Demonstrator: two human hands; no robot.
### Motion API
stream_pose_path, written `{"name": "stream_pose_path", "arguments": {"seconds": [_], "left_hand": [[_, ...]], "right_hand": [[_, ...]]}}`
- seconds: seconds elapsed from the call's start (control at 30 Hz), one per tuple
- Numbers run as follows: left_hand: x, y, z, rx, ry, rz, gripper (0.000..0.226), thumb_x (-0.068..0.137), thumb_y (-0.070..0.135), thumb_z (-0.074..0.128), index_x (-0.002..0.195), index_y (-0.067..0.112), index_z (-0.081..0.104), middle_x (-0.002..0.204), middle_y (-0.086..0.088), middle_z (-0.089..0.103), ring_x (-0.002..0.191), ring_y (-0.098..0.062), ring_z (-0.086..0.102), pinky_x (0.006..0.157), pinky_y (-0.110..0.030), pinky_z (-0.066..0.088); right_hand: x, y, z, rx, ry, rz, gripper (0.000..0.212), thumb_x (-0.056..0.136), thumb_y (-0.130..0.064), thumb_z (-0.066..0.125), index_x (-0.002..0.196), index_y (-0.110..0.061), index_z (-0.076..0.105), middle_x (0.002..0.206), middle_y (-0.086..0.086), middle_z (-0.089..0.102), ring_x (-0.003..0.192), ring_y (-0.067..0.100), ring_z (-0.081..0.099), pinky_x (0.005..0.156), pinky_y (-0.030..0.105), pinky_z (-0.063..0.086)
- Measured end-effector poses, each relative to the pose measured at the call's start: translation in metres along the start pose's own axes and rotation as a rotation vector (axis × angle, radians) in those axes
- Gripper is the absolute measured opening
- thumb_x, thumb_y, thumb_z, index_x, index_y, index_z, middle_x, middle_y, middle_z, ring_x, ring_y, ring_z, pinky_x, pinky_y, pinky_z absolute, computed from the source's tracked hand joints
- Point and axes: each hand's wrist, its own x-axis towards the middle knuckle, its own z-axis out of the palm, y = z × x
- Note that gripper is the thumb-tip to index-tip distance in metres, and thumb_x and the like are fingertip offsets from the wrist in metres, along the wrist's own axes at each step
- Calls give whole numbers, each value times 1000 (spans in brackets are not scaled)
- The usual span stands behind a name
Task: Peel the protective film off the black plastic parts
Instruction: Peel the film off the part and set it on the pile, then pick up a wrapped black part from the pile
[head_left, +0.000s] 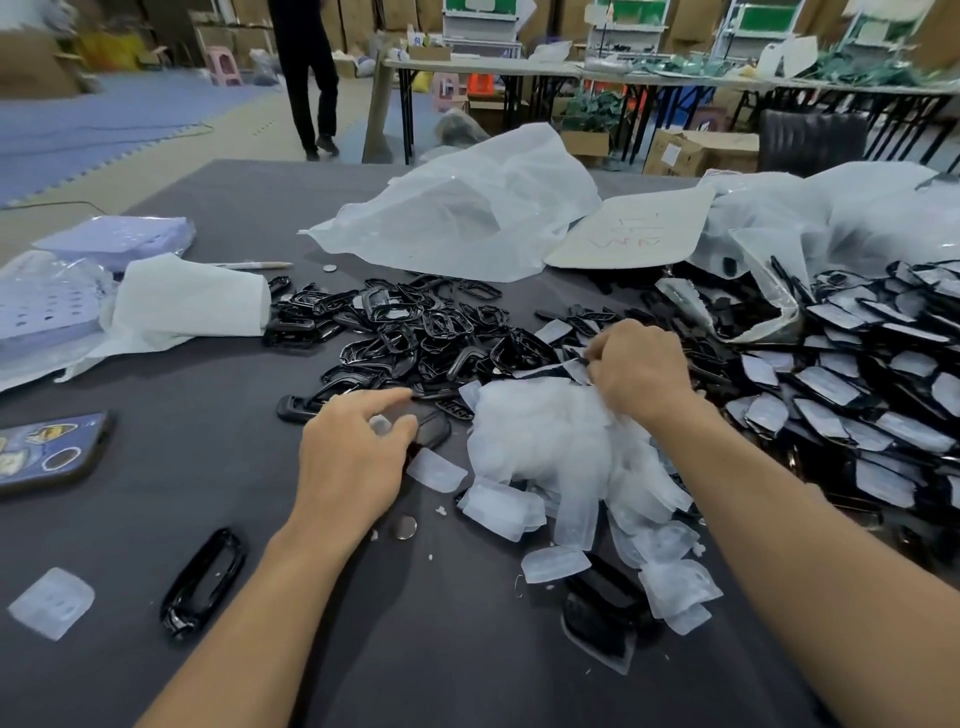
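My left hand (353, 457) holds a black plastic part (434, 431) low over the dark table, thumb and fingers curled round it, index finger stretched forward. My right hand (641, 366) is closed and pinches a black part with white film (574, 366) at the top of the heap of peeled film pieces (561, 447). A pile of bare black frames (415, 332) lies beyond my hands. Film-covered black parts (857, 405) are stacked at the right.
A phone (49, 452) lies at the left edge. A single black frame (202, 579) and a loose film piece (52, 603) lie near left. White plastic bags (467, 208) and purple trays (114, 239) sit farther back. A person walks beyond the table.
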Motion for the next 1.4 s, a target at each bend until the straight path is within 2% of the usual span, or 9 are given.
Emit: {"name": "stream_pose_path", "arguments": {"seconds": [0.2,0.33,0.6,0.77,0.9,0.97,1.07,1.13,1.4], "left_hand": [[11,-3,3,-15,117,-8,54,89,7,61,138,29,65,128,9,68,120,-14,62,111,-30,42],[30,-6,1,217,87,-61,65,91,15,62,152,31,48,141,-6,59,134,-25,48,113,-42,39],[35,-6,6,287,142,50,34,92,12,65,114,33,79,109,1,80,105,-29,69,93,-39,50],[24,-3,0,242,250,82,34,94,19,65,121,37,75,96,7,81,97,-29,71,83,-34,45],[19,4,-5,-3,378,54,39,91,17,65,125,33,73,90,10,80,80,-3,67,86,-8,41],[18,7,-6,-241,375,-14,48,89,17,64,135,31,66,82,14,79,71,-1,68,99,-22,53],[19,7,-7,-464,359,-156,65,87,11,57,149,29,51,73,11,75,48,-11,63,55,-33,60],[23,1,-9,-485,374,-266,68,85,8,54,149,31,49,72,14,73,52,-15,63,55,-36,57],[22,2,-14,-370,306,-344,40,77,22,51,91,52,73,70,9,71,52,-9,58,59,-35,52]], "right_hand": [[-13,1,-6,292,95,79,24,100,-18,57,100,-23,81,87,8,78,88,34,70,101,47,49],[-35,-14,-6,563,299,66,19,98,-23,62,95,-22,81,66,-10,70,66,15,67,69,28,51],[-70,-59,17,973,154,-93,24,93,-15,72,74,-28,76,61,-10,71,54,2,64,55,13,48],[-77,-62,26,778,88,-124,11,91,-24,72,83,-26,80,44,-13,52,42,6,46,52,17,41],[-85,-62,26,564,231,-147,40,97,-17,64,136,-28,65,74,-13,65,69,9,55,78,26,45],[-94,-70,27,526,355,-247,35,92,-7,68,122,-25,73,75,-12,64,80,15,52,81,30,43],[-104,-87,40,456,373,-403,17,86,-9,73,88,-25,80,62,-19,48,80,13,42,84,36,48],[-106,-97,49,305,177,-458,15,92,-24,63,89,-29,77,72,-12,62,89,15,43,95,35,38],[-93,-97,49,-16,3,-383,56,76,-14,64,130,-26,60,126,-5,53,117,24,44,104,34,25]]}}
